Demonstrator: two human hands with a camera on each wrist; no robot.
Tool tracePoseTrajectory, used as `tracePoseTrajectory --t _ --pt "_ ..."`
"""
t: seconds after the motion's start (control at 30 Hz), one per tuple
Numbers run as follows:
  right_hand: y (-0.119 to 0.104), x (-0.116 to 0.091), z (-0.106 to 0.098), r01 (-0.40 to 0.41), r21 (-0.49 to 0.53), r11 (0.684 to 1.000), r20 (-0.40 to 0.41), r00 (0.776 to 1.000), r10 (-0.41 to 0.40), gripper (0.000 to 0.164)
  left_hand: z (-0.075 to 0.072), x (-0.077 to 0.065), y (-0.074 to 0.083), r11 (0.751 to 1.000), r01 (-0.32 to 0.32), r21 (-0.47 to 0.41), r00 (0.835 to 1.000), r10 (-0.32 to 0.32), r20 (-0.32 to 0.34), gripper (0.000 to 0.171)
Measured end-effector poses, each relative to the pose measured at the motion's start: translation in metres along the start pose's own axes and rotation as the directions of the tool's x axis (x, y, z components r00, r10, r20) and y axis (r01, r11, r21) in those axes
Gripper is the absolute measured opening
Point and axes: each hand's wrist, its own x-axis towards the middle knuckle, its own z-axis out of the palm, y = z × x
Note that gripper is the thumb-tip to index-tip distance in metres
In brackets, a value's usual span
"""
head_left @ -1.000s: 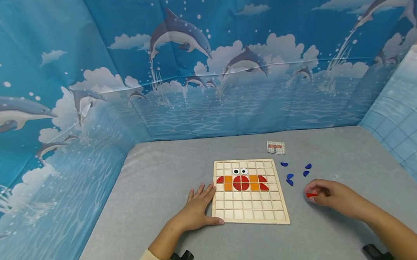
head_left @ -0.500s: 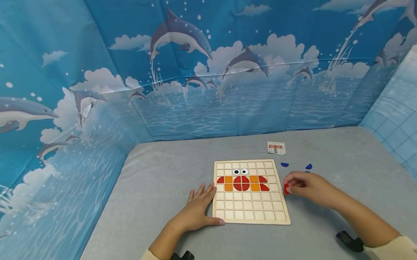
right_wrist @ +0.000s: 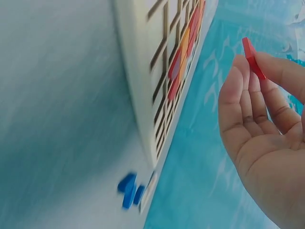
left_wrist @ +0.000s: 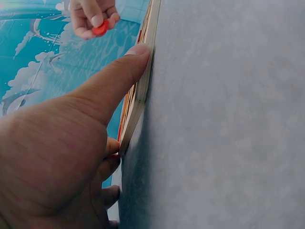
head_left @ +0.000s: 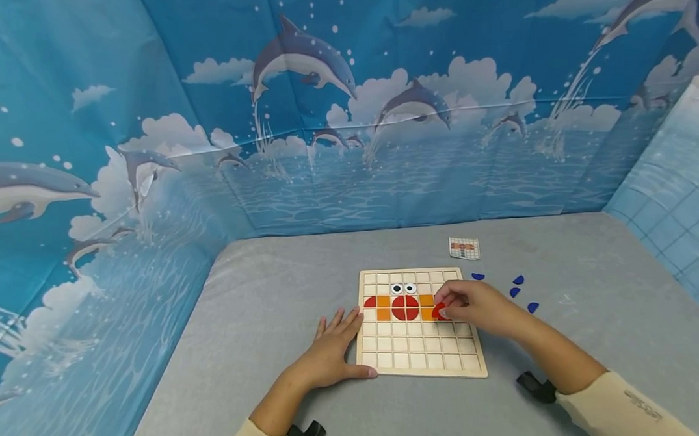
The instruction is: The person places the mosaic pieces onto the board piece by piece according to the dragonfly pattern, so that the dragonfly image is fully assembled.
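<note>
A square wooden grid board lies on the grey cloth. Set in its cells are two eye pieces, a red circle made of quarter pieces, orange squares and a red quarter piece at the left. My left hand is spread flat, fingertips at the board's left edge and thumb at its near-left corner. Between thumb and fingers of my right hand is a small red tile, pinched over the board's right part. That hand covers some cells there.
Several blue rounded pieces lie scattered right of the board, partly hidden by the right hand and forearm. Behind the board rests a small pattern card. A dolphin-printed curtain borders the table at the back and sides.
The right hand has carried the red tile leftward from the cloth beside the board to above the board's right side. The left hand stays in place.
</note>
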Motion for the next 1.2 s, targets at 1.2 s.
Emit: tracePoseTrajectory --t 1.2 --pt "-0.048 0.087 0.083 0.022 -0.046 0.999 0.087 0.996 -0.018 0.011 -0.004 -0.003 0.000 1.000 -0.029 0.011 1.000 0.029 0.001 0.112"
